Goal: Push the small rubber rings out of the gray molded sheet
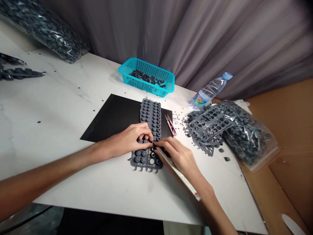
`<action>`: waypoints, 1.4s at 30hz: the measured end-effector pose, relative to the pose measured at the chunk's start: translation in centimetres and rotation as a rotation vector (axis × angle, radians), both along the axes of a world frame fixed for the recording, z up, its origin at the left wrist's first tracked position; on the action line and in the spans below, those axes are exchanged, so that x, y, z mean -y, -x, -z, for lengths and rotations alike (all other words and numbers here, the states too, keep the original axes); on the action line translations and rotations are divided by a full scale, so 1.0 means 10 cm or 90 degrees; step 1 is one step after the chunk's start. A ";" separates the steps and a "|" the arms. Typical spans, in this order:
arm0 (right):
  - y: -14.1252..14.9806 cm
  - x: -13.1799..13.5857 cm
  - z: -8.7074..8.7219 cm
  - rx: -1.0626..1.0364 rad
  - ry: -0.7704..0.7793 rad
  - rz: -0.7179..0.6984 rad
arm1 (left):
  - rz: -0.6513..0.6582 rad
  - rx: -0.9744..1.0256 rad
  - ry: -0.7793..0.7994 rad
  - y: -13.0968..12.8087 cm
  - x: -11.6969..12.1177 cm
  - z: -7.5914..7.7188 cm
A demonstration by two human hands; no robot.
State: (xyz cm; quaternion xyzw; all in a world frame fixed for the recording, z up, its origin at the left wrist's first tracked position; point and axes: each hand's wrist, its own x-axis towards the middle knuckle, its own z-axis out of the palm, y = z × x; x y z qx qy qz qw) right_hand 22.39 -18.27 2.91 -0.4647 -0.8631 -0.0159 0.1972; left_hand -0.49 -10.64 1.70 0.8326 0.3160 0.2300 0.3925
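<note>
A dark grey moulded rubber sheet [151,114] with rows of round knobs lies lengthwise before me, its far part on a black mat [117,114]. At its near end one round hole shows the white table. My left hand [133,138] rests across the sheet from the left, thumb and fingers closed at a knob in the middle. My right hand [179,153] is closed around a long, thin white stick [181,176], whose far end meets the left fingertips. The exact contact there is hidden by the fingers. Pink-handled thread snips [171,125] lie to the right of the sheet.
A turquoise basket [146,86] holding small dark rubber parts stands at the back. To the right are a water bottle [207,92], a pile of perforated grey sheets [207,127] and a plastic bag of parts [249,140]. Another full bag [53,32] lies at the far left.
</note>
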 end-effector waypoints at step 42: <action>-0.06 0.04 -0.08 -0.062 0.098 0.006 | 0.016 0.019 0.024 -0.02 -0.04 0.05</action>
